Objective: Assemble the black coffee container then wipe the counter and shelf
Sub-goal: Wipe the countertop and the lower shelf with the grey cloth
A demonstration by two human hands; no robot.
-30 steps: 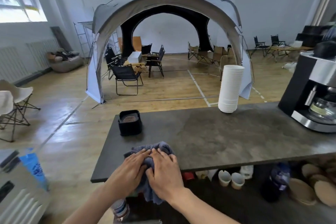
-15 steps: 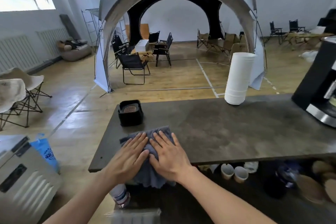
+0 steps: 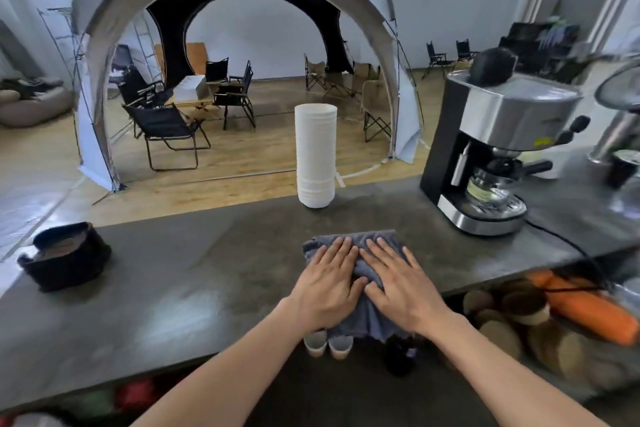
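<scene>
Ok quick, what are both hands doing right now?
Left hand: open, pressing flat on the grey folded cloth.
Right hand: open, pressing flat on it too.

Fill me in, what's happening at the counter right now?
A person is wiping the counter with a grey cloth. The left hand and right hand press flat on it side by side, near the front edge. The black container sits at the left, a stack of white cups stands at the back, and a coffee machine is at the right.
</scene>
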